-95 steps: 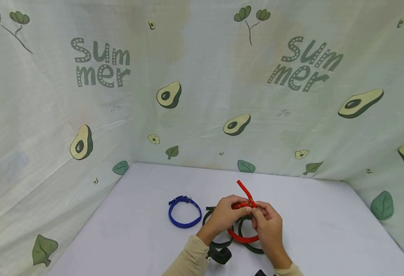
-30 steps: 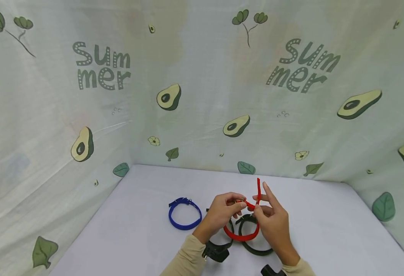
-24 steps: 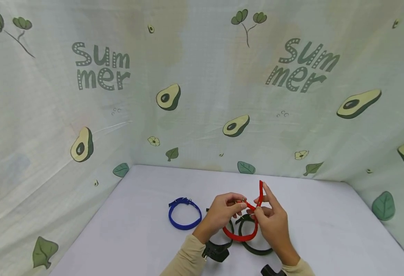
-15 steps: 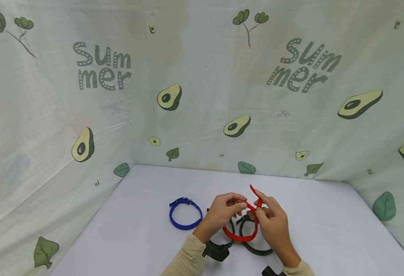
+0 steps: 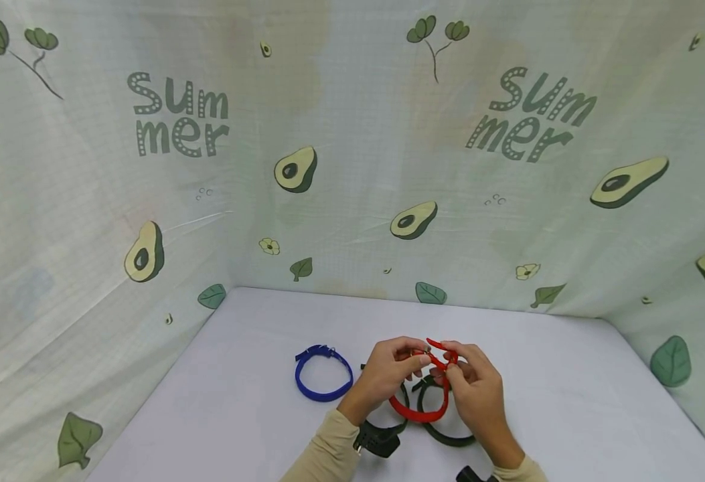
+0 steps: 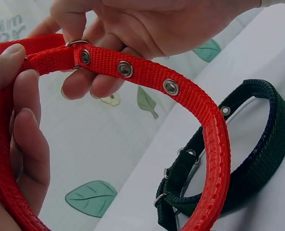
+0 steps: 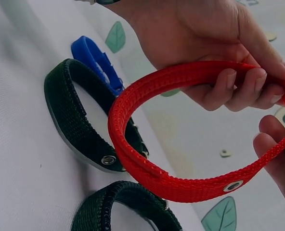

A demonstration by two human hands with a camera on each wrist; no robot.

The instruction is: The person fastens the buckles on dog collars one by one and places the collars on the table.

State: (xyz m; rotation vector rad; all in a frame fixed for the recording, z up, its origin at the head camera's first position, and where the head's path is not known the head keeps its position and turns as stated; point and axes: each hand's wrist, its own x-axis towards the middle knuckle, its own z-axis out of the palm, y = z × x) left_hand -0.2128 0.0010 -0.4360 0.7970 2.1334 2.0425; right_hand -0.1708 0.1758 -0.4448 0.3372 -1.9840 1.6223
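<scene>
A red collar (image 5: 415, 415) with metal eyelets is held up as a loop between both hands. My left hand (image 5: 388, 371) pinches one side of it near the buckle, thumb on top. My right hand (image 5: 479, 395) pinches the strap between thumb and fingers, and its free end is bent over toward the left hand. In the left wrist view, the eyelet strap (image 6: 125, 69) passes through a metal ring (image 6: 77, 43), with right-hand fingers behind it. The padded part of the loop hangs below both hands. Two dark green collars (image 5: 448, 440) lie beneath, partly covered by the red one and the left arm.
A blue collar (image 5: 322, 396), buckled into a ring, lies left of the hands on the white table (image 5: 238, 402). Black wrist cameras (image 5: 379, 440) sit at both wrists. A printed cloth (image 5: 352, 120) hangs behind and along the sides.
The red strap's free end has tipped from upright down to the left. My right index finger has bent with it. The left hand has barely moved over the last second.
</scene>
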